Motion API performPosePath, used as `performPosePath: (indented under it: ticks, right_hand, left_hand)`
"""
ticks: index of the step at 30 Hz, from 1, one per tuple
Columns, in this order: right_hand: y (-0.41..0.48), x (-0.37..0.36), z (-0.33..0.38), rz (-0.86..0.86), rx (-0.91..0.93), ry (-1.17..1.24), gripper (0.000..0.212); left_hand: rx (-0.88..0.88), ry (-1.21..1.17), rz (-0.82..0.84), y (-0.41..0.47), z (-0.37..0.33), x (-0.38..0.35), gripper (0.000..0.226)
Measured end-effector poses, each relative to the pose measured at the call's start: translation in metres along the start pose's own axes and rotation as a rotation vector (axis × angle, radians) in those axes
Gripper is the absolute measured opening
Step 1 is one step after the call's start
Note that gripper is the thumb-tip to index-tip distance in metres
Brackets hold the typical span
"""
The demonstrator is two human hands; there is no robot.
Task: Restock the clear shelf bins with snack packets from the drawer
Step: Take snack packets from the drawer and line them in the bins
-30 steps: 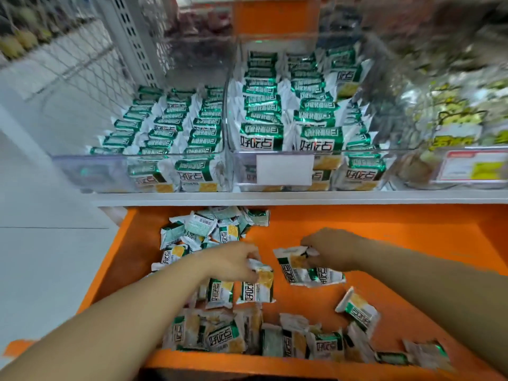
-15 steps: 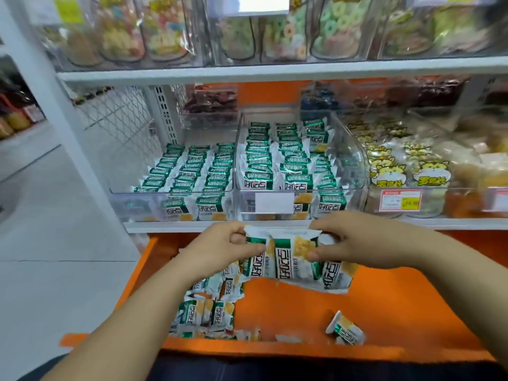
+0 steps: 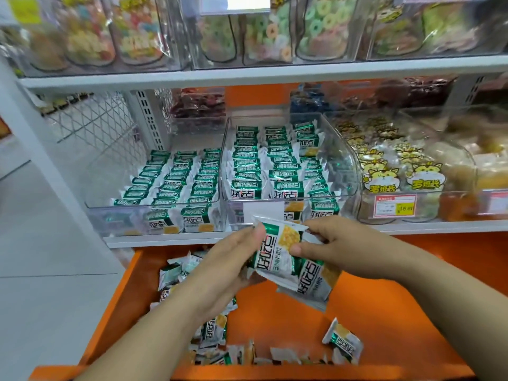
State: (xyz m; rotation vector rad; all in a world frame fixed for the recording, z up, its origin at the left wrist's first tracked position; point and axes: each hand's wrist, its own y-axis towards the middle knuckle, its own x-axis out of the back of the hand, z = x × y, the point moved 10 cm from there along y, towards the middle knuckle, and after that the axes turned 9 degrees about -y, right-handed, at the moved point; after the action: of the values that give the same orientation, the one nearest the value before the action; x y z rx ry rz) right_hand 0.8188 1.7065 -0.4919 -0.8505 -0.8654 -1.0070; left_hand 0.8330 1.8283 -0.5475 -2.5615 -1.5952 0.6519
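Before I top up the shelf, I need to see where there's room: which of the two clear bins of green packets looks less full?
The left bin: its back stretch is bare and its green packets sit lower than in the right bin, stacked nearly to the back.

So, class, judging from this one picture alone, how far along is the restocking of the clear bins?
Done: both clear bins, the left bin and the middle bin, already hold neat rows of green packets. In hand: the left hand and right hand hold a small bunch of packets below the bins. Left: loose packets remain in the orange drawer.
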Motion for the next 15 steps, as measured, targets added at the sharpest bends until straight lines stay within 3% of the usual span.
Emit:
performPosePath:
  ticks: [3, 5, 6, 9, 10, 13, 15]
  right_hand:
    - [0.005, -0.001, 0.001, -0.034, -0.001, 0.024, 0.047]
    - [0.006, 0.0, 0.004, -0.039, 0.002, 0.061, 0.048]
    - [0.006, 0.003, 0.004, -0.048, -0.001, 0.073, 0.049]
    - [0.003, 0.021, 0.0, -0.142, -0.015, 0.067, 0.054]
    - [0.001, 0.028, -0.001, -0.185, -0.016, 0.09, 0.053]
    - [-0.003, 0.033, 0.0, -0.21, 0.01, 0.329, 0.044]
    - [-0.002, 0.024, 0.007, -0.126, 0.059, 0.431, 0.053]
  left_hand:
    - [-0.056, 0.068, -0.046, 0.0, -0.006, 0.01, 0.103]
    - [-0.096, 0.129, -0.066, 0.0, -0.011, 0.014, 0.114]
    - [-0.105, 0.177, -0.067, 0.0, -0.012, 0.015, 0.104]
    - [-0.184, 0.349, -0.133, -0.002, -0.024, 0.027, 0.04]
    - [-0.217, 0.413, -0.156, -0.005, -0.031, 0.027, 0.031]
    - [-0.269, 0.569, -0.168, -0.01, -0.038, 0.026, 0.035]
    - [-0.257, 0.604, -0.132, -0.007, -0.032, 0.021, 0.035]
